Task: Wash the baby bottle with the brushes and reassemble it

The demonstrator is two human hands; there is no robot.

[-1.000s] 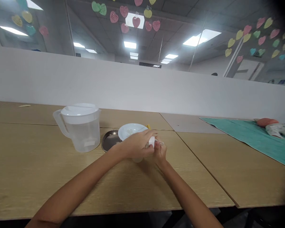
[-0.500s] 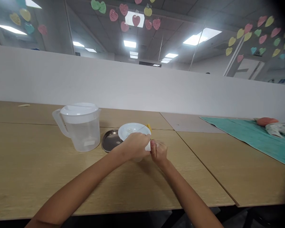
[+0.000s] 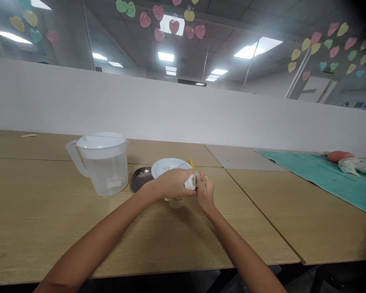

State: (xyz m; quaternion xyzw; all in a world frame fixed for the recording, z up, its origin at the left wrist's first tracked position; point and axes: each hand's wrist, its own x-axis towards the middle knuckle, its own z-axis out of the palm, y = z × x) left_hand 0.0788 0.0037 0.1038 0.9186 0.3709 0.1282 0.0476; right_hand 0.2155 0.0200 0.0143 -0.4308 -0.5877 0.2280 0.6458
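My left hand (image 3: pixel 174 182) is closed round a small white bottle (image 3: pixel 189 182), which lies tilted on its side, its clear end facing right. Against that end my right hand (image 3: pixel 206 191) is closed, its fingers on a clear plastic cap (image 3: pixel 206 178) that is mostly covered. Whether cap and bottle still touch is hard to make out. Below my left hand stands a small clear cup (image 3: pixel 176 203) with red marks. Just behind the hands are a white plate (image 3: pixel 163 165) and a round metal tray (image 3: pixel 138 179), both partly hidden by my left hand.
To the left stands a clear plastic pitcher (image 3: pixel 105 173) with a white lid. A yellow object (image 3: pixel 191 163) pokes out beside the plate. On the right, a green cloth (image 3: pixel 311 173) carries an orange-red thing (image 3: pixel 340 156) and a patterned fabric item (image 3: pixel 358 166). A white wall (image 3: pixel 171 114) bounds the table.
The bottle's clear end has come into sight between my hands. My right hand has turned, with its fingers now pointing up. More of the small cup below shows.
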